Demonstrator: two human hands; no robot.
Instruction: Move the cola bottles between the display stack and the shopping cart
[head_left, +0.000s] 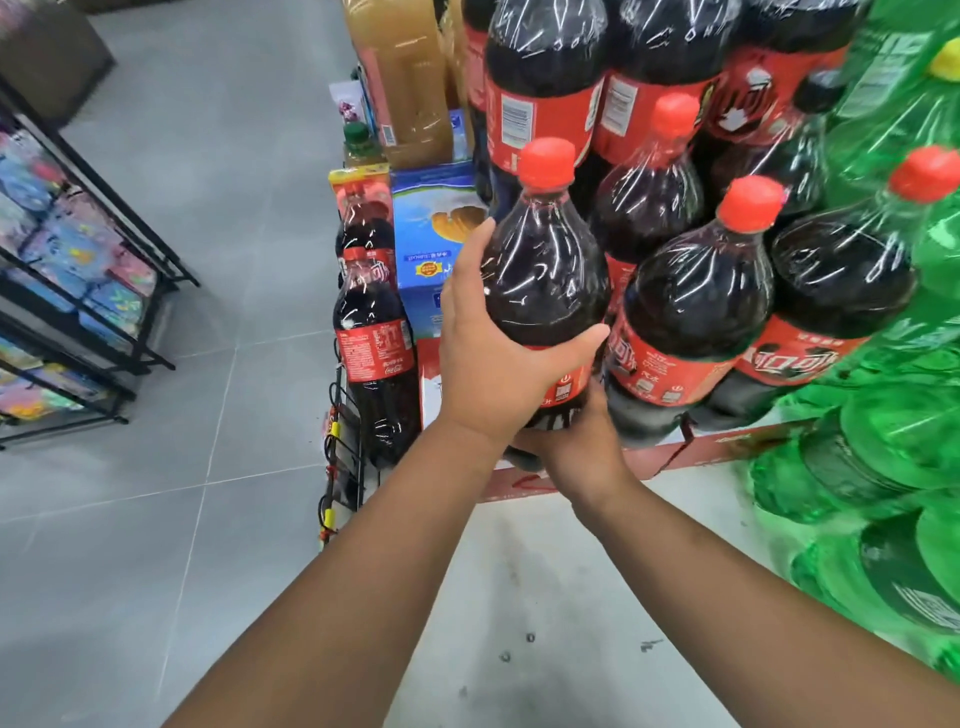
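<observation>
A large cola bottle (545, 270) with a red cap and red label stands at the front left of the display stack. My left hand (493, 353) grips its body from the left, thumb across the label. My right hand (576, 441) holds it from underneath, mostly hidden behind the left wrist. More cola bottles (696, 306) stand packed to the right and behind, on a red cardboard tray (727, 447). Two smaller cola bottles (376, 353) stand at the stack's left side. No shopping cart is in view.
Green soda bottles (893, 467) fill the right edge. A blue carton (431, 244) and yellow juice bottles (400, 78) sit behind the cola. A black wire rack (340, 467) hangs at the stack's left corner. A black shelf (78, 291) of colourful goods stands left across the grey tile floor (208, 156).
</observation>
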